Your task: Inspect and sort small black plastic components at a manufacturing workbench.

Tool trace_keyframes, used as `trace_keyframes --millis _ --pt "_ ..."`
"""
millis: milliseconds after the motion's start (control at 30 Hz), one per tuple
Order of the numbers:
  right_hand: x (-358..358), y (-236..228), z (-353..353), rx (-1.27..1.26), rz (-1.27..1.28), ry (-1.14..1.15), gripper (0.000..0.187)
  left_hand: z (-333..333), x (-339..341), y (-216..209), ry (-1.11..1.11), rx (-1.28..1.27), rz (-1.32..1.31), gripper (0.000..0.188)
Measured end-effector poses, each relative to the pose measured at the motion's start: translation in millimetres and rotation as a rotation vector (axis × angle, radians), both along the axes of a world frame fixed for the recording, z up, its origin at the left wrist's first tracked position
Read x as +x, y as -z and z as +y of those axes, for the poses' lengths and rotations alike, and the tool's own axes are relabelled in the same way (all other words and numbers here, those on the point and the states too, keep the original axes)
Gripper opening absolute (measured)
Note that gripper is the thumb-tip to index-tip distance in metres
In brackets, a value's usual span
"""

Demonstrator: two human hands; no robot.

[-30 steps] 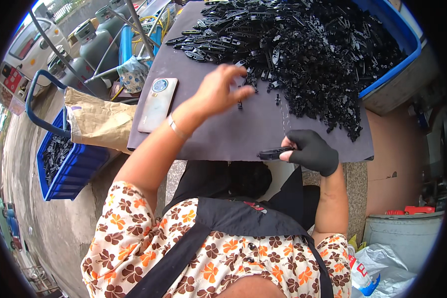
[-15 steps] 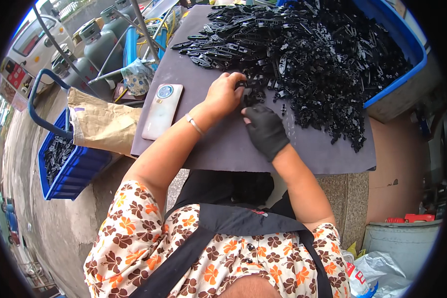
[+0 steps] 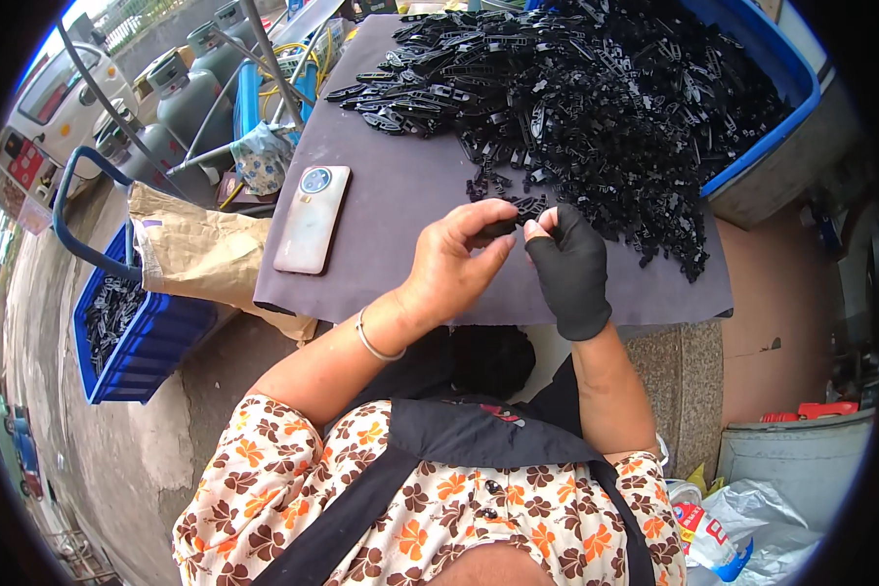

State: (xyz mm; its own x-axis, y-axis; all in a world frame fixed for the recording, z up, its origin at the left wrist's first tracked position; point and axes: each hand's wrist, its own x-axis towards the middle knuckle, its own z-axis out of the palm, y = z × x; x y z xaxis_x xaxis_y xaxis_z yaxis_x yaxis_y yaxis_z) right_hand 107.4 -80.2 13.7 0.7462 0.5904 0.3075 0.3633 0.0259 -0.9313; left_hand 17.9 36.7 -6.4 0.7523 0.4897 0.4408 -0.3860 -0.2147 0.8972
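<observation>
Left hand (image 3: 449,260) fingers clamped on black part (image 3: 499,229); right hand (image 3: 570,275) grip unclear. Part likely light, stiff; pinch ends.

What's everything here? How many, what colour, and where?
small parts: countless, mostly black, table's far side
table: one, grey, upper middle
phone: one, pale, table's left
bins: two, blue, left and upper right
paper: count unclear, brown, beside left bin
gas cylinders: several, grey, upper left
vehicle: one, white, upper left
drum: one, grey, lower right
dark piece: one, black, between grips
flowered shirt: one, cream, bottom
left grip: one, bare, over table
right grip: one, black-gloved, over table
</observation>
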Motion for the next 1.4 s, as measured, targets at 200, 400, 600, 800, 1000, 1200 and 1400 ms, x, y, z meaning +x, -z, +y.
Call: trace_keyframes --millis 200,400,600,800,1000,1200,1400 --pt "-18 1 -3 0.162 0.074 0.071 0.014 -14 -13 -3 -0.095 0.273 -0.005 0.028" --pt "-22 2 -4 0.144 0.256 -0.007 0.015 -21 -16 4 -0.1 0.18 -0.02 0.03" --pt "-28 0 -9 0.117 0.275 -0.055 0.016 -23 -21 0 -0.213 0.451 -0.112 0.032" --pt "-22 6 -17 -0.053 -0.155 -0.026 0.008 -16 -19 5 -0.094 0.093 0.018 0.026" --pt "-2 -6 -33 -0.104 -0.112 -0.132 0.022 -5 -30 -11 0.145 0.116 0.172 0.022" --pt "19 -22 -52 -0.457 0.07 -0.436 0.014 34 -9 -23 0.525 0.075 0.355 0.042" --pt "52 9 -12 -0.474 -0.604 -0.075 0.02 123 77 -4 -0.197 1.071 0.605 0.042"
